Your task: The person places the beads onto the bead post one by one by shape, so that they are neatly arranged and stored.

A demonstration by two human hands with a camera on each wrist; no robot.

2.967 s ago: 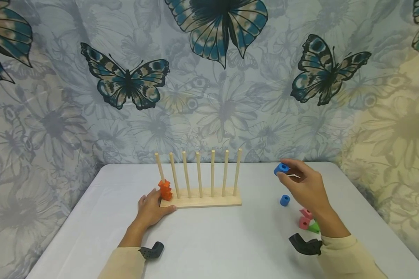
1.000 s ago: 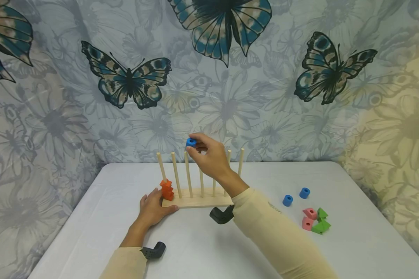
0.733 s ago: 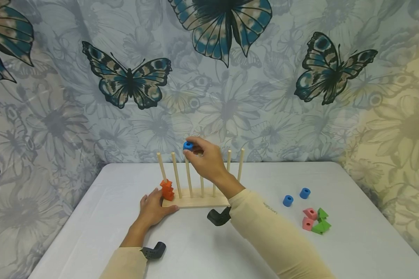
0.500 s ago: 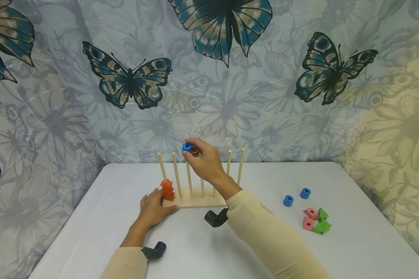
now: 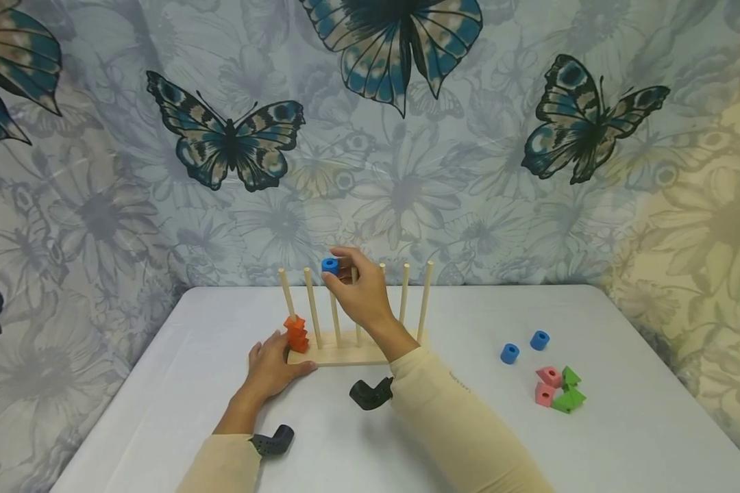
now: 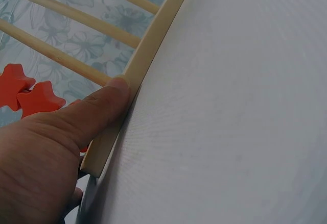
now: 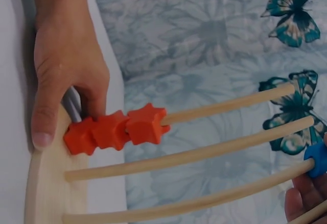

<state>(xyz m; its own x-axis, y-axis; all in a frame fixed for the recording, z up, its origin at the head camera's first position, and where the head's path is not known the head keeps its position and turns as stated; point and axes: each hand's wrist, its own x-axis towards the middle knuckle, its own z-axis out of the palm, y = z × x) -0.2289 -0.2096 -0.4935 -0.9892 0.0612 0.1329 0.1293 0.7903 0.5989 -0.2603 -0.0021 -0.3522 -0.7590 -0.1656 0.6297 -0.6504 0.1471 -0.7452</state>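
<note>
My right hand [image 5: 360,291] pinches a blue cylindrical bead [image 5: 329,266] between thumb and fingers. That bead sits at the tip of the third peg from the left; the right wrist view shows the peg [image 7: 204,202] reaching into the bead [image 7: 318,158]. My left hand [image 5: 271,370] grips the left end of the wooden peg rack [image 5: 351,355], its thumb pressed along the base's front edge [image 6: 153,45]. Three orange star beads [image 7: 110,130] are stacked at the bottom of the leftmost peg, beside the left hand. Other pegs are partly hidden behind my right hand.
On the white table [image 5: 456,411], right of the rack, lie two blue cylindrical beads [image 5: 510,353]. Nearer are pink beads [image 5: 545,394] and green triangular beads [image 5: 569,400] in a cluster. A butterfly-patterned cloth [image 5: 401,205] hangs behind the table.
My right hand has carried the blue bead leftward from the table's right side to the third peg, lowering it slightly onto the tip. The left hand keeps its hold on the rack.
</note>
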